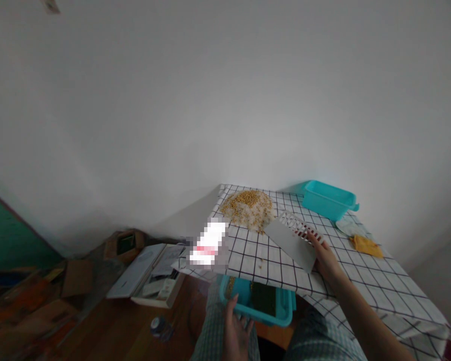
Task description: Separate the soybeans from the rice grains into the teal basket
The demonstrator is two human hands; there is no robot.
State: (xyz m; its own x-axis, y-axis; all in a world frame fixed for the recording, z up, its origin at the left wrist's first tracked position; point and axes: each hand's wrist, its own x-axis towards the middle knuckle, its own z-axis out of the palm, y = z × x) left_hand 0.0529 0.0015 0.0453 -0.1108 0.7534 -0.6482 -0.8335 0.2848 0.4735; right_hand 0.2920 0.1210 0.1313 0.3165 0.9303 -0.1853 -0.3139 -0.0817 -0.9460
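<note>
White wall (225, 100) behind the checked table (244, 255), a pile (248, 208), perhaps mixed grain, on top! Over the table, right hand (323, 258) pinches a slotted sheet (291, 243); below its front edge, left hand (236, 331) grips a teal tub (270, 319).

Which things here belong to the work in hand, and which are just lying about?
Likely in use:
near tub, held by left hand
slotted sheet, held by right hand
bean heap

Probably lying about:
yellow cloth
floor bottle
open box
far tub, perhaps
</note>
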